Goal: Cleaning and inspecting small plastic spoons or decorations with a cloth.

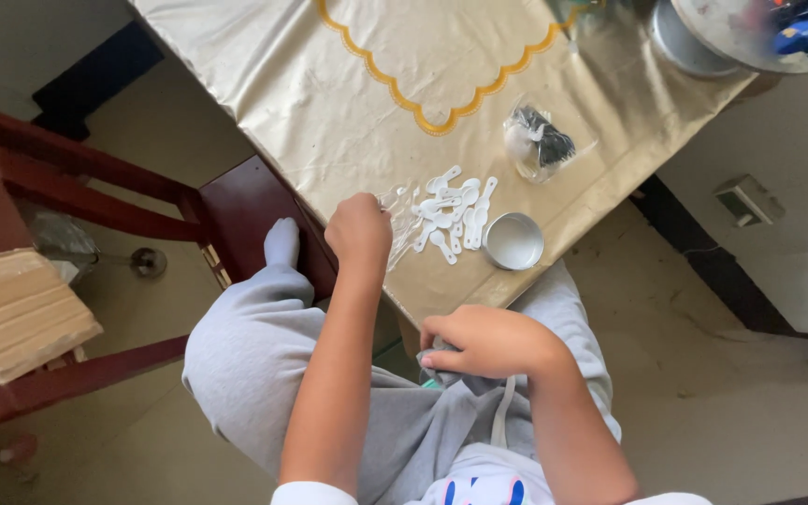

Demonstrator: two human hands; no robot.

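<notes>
So far we have little sorted: the white plastic pieces lie in a loose heap on the table, and the round tin just beside them at 3 o'clock looks empty, as far as we can tell. Our judgement is that the work with these pieces is at an early stage, with nearly all of it left.

Our left hand rests at the table edge, at 9 o'clock from the heap, fingers curled shut on a clear plastic bag that touches the pieces. Our right hand sits low in the lap at 6 o'clock from the tin, fingers pinching a fold of grey cloth; we cannot tell whether anything else is inside it.

Counted: one tin, one clear bag at the left hand, and one more bag holding dark and white bits at 1 o'clock, well apart from the heap. The white pieces number roughly a dozen; they overlap, so we cannot count them exactly. One wooden chair stands at 9 o'clock, and a metal pan at the table's far corner, 1 o'clock.
</notes>
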